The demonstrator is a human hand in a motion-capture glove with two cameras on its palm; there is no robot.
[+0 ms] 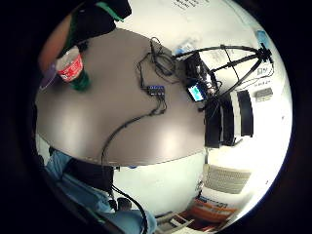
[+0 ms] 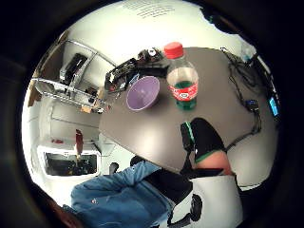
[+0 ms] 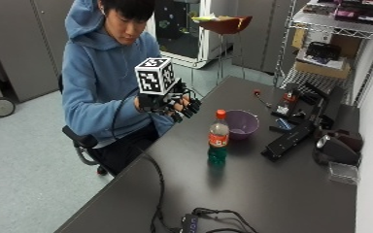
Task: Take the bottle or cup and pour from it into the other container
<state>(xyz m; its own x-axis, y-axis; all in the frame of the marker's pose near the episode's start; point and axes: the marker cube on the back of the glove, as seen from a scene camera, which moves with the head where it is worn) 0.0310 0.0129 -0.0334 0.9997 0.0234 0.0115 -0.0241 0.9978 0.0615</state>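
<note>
Bottle-grasping is the step in hand: the gloved right hand [image 3: 174,104] hangs above the tabletop's [image 3: 264,189] near edge, fingers loosely curled and holding nothing, well apart from the soda bottle [image 3: 218,137]. That bottle stands upright, red cap on, just beside the purple bowl [image 3: 241,124]. Best reach for its label, then uncap before tipping toward the bowl.

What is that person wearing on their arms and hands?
Both arms are in the sleeves of a light blue hoodie. The right hand wears a black glove with black pieces strapped along the fingers. In the thumb-side palm view, a black finger cover with a green edge shows over a bare fingertip. The other hand is not clearly in view.
</note>
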